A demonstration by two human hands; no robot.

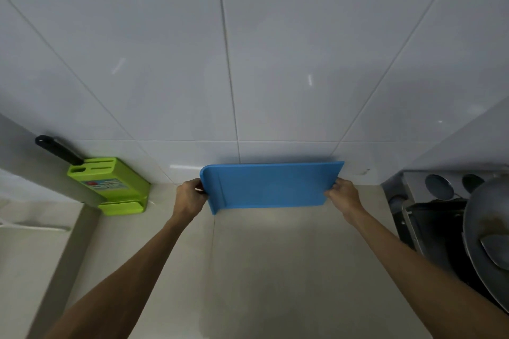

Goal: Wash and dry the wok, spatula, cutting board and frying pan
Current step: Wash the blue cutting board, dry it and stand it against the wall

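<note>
A blue cutting board (271, 186) stands on its long edge on the beige counter (275, 256), leaning against the white tiled wall. My left hand (190, 197) grips its left end and my right hand (344, 197) grips its right end. At the far right a grey wok (479, 228) sits on the stove, with a metal spatula blade (495, 250) lying in it. No frying pan can be told apart in this view.
A green knife block (113, 187) with a black-handled knife (59, 150) stands at the back left. The black stove (429, 226) fills the right edge, with round metal lids (439, 187) behind it.
</note>
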